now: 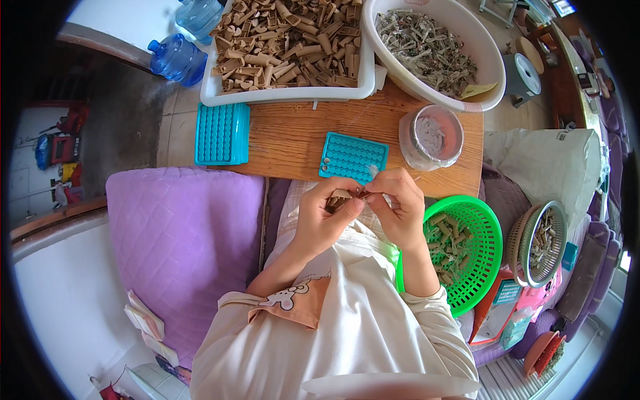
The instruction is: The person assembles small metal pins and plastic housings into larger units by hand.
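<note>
In front of my body, close to the table's near edge, my two hands meet. My left hand [321,215] is closed round a tan half-tube plastic piece [340,198], partly covered by the fingers. The fingertips of my right hand [400,200] pinch at its end; a small dark reddish bit shows between the hands, too small to name. Just beyond the fingers lies a teal tray [355,153] with rows of small hollows and a few round bits at its left side. A pale wisp of clear material shows by my right fingers.
Behind stand a white tub [293,97] of tan pieces and an oval basin [490,93] of clear, silvery parts. A small bucket [407,143] holds white pieces. Stacked teal trays [222,133] sit left. Beside my right arm is a green basket [490,253] with tan pieces.
</note>
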Demonstrator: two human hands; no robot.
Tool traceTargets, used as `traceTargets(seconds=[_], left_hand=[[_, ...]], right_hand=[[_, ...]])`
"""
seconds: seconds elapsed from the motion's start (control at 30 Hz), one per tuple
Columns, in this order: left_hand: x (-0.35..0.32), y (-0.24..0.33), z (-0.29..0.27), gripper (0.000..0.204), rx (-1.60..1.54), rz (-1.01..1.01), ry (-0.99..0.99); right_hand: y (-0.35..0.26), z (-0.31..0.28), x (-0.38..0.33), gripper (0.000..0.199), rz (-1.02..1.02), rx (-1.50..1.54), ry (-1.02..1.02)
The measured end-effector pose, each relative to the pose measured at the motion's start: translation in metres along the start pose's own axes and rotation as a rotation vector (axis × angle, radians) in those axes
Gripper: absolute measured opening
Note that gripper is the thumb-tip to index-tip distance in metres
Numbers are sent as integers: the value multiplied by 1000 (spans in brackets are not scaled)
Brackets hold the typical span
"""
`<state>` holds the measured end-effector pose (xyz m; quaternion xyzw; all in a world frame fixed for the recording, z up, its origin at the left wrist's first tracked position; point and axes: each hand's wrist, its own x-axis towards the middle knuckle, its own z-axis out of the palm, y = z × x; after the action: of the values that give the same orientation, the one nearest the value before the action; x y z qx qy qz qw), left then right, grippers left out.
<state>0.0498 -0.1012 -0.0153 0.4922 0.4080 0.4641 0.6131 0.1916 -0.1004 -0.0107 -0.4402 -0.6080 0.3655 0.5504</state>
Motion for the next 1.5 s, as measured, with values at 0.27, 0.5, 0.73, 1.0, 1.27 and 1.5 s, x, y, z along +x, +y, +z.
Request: traceTargets(seconds=[0.27,0.5,0.73,1.0,1.27,1.5], left_hand=[[-4,-7,-8,28,-453,-37,-113],[-10,-6,13,33,-532,5,37],[-16,-8,8,34,-549,9,-40],[-17,-9,0,35,-456,27,-100],[-17,-1,5,34,-500,-120,136],[-16,1,1,32,-418,-102,146]], right_hand=[[-9,3,-10,18,-1,-71,57],[-24,23,-19,16,88,-83,231],[-23,25,-30,15,97,-84,200],[-31,18,-25,14,79,-61,80],[-23,19,-32,18,148,-121,42],[-15,18,-36,17,249,-87,141]])
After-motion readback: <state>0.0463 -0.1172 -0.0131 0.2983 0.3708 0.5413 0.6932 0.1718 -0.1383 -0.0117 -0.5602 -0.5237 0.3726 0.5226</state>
